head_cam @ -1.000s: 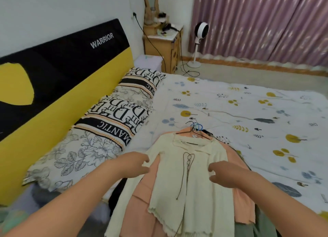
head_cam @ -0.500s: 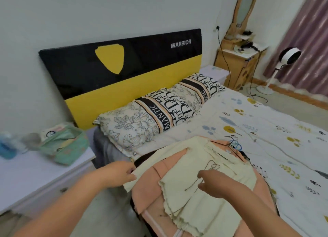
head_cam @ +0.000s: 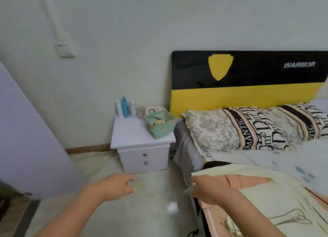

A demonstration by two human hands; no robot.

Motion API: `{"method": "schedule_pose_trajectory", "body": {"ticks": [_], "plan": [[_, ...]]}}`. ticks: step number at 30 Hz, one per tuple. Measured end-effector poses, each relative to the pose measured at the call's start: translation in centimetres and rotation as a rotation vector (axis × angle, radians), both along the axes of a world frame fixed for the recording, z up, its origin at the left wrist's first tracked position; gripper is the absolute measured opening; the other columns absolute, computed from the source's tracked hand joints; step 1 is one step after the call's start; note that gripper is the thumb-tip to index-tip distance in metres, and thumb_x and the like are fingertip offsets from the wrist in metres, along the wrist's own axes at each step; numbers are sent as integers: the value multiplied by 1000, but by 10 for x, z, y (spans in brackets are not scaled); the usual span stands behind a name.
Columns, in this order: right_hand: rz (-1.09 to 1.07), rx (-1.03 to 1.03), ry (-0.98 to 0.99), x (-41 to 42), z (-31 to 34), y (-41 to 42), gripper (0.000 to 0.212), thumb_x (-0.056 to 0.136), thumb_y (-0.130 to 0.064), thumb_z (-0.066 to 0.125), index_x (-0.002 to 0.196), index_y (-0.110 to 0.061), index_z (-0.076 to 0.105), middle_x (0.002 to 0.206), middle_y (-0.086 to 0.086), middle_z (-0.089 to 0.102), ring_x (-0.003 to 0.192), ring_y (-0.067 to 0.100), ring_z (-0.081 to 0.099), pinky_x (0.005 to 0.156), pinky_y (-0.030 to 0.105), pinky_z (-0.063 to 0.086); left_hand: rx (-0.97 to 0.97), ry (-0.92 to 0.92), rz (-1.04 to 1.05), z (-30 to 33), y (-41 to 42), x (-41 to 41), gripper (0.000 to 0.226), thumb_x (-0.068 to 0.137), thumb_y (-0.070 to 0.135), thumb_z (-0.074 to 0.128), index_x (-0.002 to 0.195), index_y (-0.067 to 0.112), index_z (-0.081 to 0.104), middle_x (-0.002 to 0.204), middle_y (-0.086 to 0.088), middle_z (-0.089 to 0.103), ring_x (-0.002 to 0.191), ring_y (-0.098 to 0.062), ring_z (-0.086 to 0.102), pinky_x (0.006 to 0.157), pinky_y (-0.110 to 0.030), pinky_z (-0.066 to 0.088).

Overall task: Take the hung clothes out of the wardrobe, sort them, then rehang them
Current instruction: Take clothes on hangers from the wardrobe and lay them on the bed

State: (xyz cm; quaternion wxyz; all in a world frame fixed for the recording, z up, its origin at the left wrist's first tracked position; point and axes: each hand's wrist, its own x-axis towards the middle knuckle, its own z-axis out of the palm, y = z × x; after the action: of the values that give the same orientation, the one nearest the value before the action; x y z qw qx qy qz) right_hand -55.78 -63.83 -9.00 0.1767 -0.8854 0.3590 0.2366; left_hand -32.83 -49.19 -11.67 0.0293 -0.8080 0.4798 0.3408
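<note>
The left hand [head_cam: 113,187] hangs over the floor, fingers loosely curled, holding nothing. The right hand [head_cam: 209,192] rests at the edge of the cream top [head_cam: 266,189], which lies over a peach garment [head_cam: 246,181] on the bed [head_cam: 284,158]; whether it pinches the cloth I cannot tell. To sort well, lift each piece by its shoulders and keep piles apart. The headboard [head_cam: 248,73] reads "WARRIOR"; the pillow [head_cam: 230,128] shows "MANTIC"

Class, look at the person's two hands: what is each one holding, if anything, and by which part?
The left hand holds nothing, hovering over the floor. The right hand rests at the edge of the cream knitted top; whether it grips the fabric cannot be told.
</note>
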Motion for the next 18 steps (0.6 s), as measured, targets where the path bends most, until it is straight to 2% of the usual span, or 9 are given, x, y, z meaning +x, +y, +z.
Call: {"method": "schedule_pose_trajectory", "body": {"ticks": [1,6,8,13,18], "plan": [[32,-1,1,22,0,9,37,96,-28,42,129,-11,47,122,5,53,121,25,50,73,26,39,1,7,43,-1,18,16,48,94,41,47,138,22,40,139,-1,47,121,-13,50,97,-19,37],[154,36,-30,129,2,61,43,95,-29,44,136,-16,44,141,6,44,126,25,46,99,29,39,-1,39,249,2,112,97,50,94,41,48,139,21,38,141,-2,43,125,-15,46,102,-23,37],[229,40,-34,171,3,84,44,96,-31,44,137,-18,42,143,5,42,128,25,44,103,32,38,-19,17,330,5,150,130,50,93,42,48,138,21,39,140,-1,44,124,-14,46,99,-23,38],[405,43,-29,260,8,136,46,96,-32,43,140,-20,38,144,6,41,130,25,42,104,34,37,-36,-34,467,18,232,189,43,93,41,49,131,20,47,131,1,52,115,-11,51,91,-18,39],[582,29,-29,342,14,175,45,96,-31,42,139,-19,39,143,6,42,129,24,43,102,31,37,-40,-29,662,28,292,221,47,93,42,49,135,21,43,135,0,50,118,-11,50,95,-19,39]]}}
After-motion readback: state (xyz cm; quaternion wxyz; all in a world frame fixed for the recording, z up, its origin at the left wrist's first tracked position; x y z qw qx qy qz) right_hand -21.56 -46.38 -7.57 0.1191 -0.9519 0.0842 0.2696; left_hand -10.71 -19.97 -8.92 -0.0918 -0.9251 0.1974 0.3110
